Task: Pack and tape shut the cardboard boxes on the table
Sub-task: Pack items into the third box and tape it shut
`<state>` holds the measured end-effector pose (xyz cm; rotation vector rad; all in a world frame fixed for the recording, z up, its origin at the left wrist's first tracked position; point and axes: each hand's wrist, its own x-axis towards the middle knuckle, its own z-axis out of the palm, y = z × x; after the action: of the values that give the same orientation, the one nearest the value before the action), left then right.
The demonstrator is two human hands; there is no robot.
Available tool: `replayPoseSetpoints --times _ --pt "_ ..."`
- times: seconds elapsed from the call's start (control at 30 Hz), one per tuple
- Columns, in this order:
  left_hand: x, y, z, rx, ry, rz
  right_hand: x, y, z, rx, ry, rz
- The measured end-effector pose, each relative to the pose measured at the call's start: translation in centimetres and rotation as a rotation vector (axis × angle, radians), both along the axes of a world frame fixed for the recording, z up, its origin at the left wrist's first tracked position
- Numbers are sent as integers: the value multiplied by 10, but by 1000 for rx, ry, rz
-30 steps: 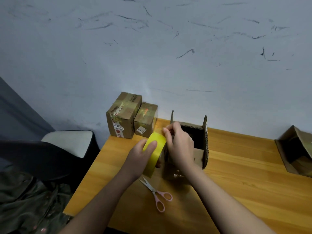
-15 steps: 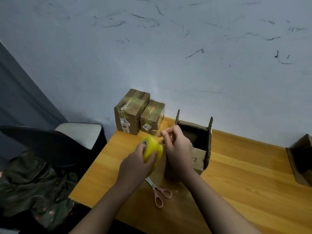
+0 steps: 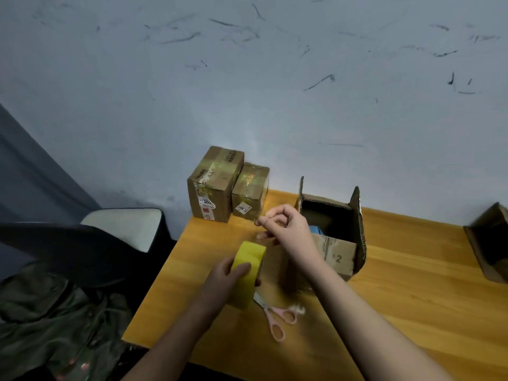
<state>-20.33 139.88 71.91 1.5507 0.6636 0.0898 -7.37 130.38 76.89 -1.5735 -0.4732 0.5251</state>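
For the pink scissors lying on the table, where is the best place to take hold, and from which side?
Take the scissors by the pink loop handles, coming from above on the near side. They lie flat, loops toward the person and free, while the blade end is tucked under the tape roll that the left hand holds.

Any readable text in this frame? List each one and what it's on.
"2": front flap of the open box.
"300": white sticker on the tall taped box; the rest of it is blurred.
Label on the small taped box: too small to read.
Dark print along the tall box's top edges: blurred.
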Motion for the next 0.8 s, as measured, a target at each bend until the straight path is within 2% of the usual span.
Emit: replayPoseSetpoints --times 0.1,0.27,0.37,0.43,0.57,0.63,0.73,0.8 --pt "-8 8 -11 -39 -31 -65 -5 9 -12 -18 -129 -73" --pt "-9 16 -26 -4 -54 -62 -20 13 -27 59 -219 -195" --pt "-3 26 -27 -102 44 -92 -32 17 -43 -45 -509 -190" --pt "0 32 -31 -161 91 -112 -36 18 -51 -57 -626 -218" --pt "2 39 -36 -186 105 -125 -41 18 -61 -25 -627 -223" --pt "3 41 -40 -147 113 -133 -42 21 -65 4 -538 -291" --pt "3 46 -57 80 153 -157 -43 24 -65 87 -303 -392" --pt "1 53 -70 148 200 -167 -45 27 -64 49 -325 -343"
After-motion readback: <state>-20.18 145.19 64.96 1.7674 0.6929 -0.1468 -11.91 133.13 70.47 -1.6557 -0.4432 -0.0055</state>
